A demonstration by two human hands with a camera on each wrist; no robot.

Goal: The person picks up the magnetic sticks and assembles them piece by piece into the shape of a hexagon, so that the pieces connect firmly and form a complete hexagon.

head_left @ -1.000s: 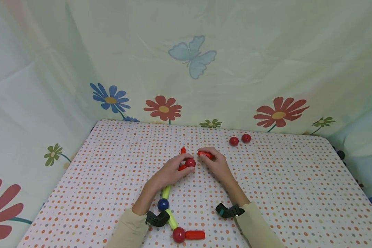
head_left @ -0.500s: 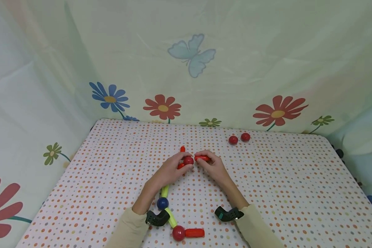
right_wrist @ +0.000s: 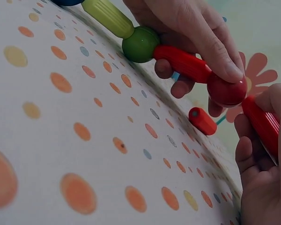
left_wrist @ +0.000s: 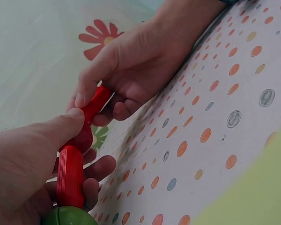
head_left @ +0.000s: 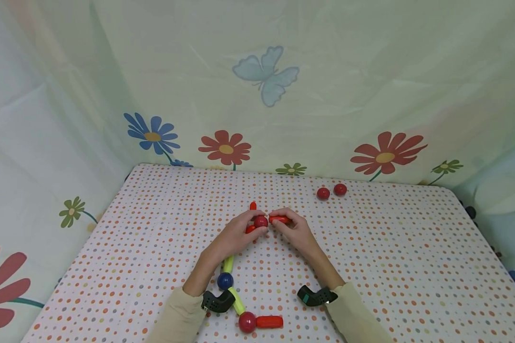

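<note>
The red ball (right_wrist: 226,93) sits pinched at the left hand's (head_left: 236,236) thumb tip. Just beside it is the end of a red stick (right_wrist: 262,123) pinched in the right hand (head_left: 299,233); a second red stick (right_wrist: 183,61) links the ball to a green ball (right_wrist: 140,45).

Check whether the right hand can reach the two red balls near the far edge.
Likely yes: nothing shows between the right hand and the red balls, though that hand holds a red stick.
</note>
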